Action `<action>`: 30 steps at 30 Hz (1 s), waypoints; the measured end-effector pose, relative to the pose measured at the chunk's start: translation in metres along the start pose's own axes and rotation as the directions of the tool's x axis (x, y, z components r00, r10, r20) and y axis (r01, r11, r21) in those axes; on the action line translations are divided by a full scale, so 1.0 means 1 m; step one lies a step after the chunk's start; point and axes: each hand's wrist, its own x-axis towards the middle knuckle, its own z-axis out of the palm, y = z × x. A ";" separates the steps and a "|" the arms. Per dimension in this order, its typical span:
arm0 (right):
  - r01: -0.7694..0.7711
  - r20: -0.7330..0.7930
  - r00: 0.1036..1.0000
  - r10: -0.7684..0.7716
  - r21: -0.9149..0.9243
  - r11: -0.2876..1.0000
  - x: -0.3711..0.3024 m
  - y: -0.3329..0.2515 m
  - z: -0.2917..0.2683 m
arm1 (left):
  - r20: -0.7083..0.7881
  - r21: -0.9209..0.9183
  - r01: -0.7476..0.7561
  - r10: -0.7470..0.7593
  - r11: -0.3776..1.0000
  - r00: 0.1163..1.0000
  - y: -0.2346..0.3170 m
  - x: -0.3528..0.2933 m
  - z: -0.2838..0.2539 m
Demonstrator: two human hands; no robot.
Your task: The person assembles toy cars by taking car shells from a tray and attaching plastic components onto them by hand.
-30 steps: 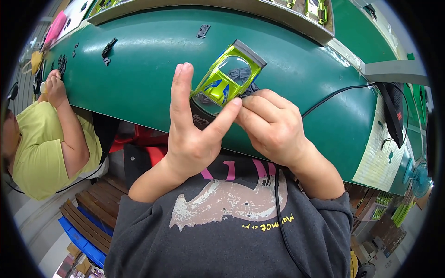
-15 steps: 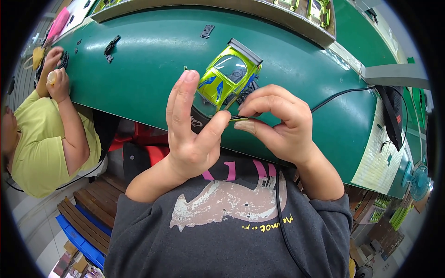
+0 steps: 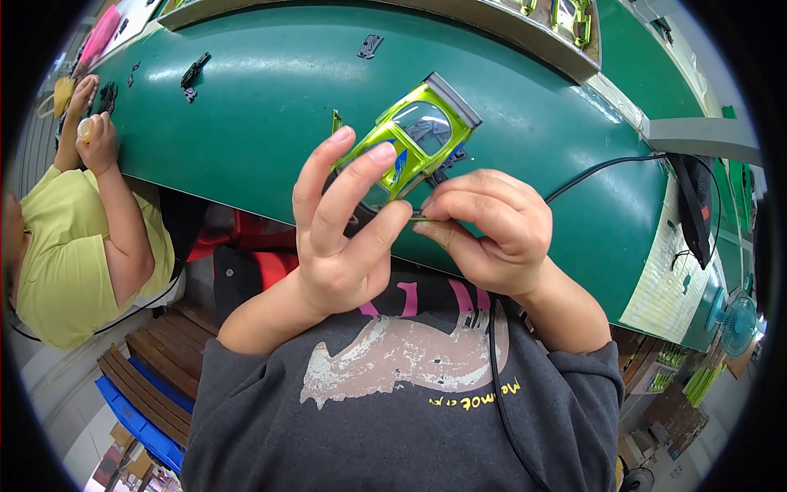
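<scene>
A bright green toy car body [image 3: 407,131] with clear windows, blue markings and a grey rear spoiler is tilted over the table's near edge. Its lower front end sits among the fingers of my left hand [image 3: 348,221]. The left thumb presses the near corner, while index and middle fingers reach up over the body. My right hand [image 3: 496,225] pinches the same near corner, thumb against curled fingers, close to the left thumb tip. Black parts [image 3: 429,129] show through the window and beside the body. What exactly lies in the right fingertips is mostly covered.
A green table [image 3: 270,98] holds a black flat part [image 3: 370,46] and other black parts [image 3: 195,70]. A box [image 3: 459,20] with green car bodies stands at the back. A co-worker in a yellow-green shirt [image 3: 74,254] works at left. A black cable [image 3: 602,168] runs at right.
The car body has shifted slightly up and right and tilted more. My left index finger has bent over it, and the right fingers have closed in nearer the left thumb.
</scene>
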 end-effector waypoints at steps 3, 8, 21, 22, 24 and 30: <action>0.034 -0.004 0.999 -0.035 -0.007 0.999 0.001 0.006 0.003 | 0.032 -0.007 -0.008 0.008 1.000 0.999 -0.006 -0.001 -0.002; 0.086 -0.007 0.996 -0.086 0.004 0.996 0.002 0.000 0.002 | 0.071 -0.077 0.364 -0.359 0.928 0.931 0.006 0.016 -0.020; -0.338 0.140 0.939 0.314 0.209 0.918 -0.006 0.007 0.003 | 0.110 0.070 0.448 -0.453 0.891 0.885 -0.001 0.015 -0.013; -0.385 0.157 0.922 0.354 0.261 0.885 -0.006 0.007 0.003 | 0.107 0.063 0.451 -0.455 0.890 0.884 -0.001 0.015 -0.014; -0.489 0.181 0.868 0.462 0.466 0.737 -0.004 0.010 0.000 | 0.067 0.058 0.480 -0.483 0.875 0.873 -0.004 0.013 -0.015; -0.530 0.474 0.665 0.577 0.844 -0.082 0.005 0.022 -0.015 | -0.076 -0.097 0.645 -0.652 0.758 0.755 -0.026 -0.002 -0.029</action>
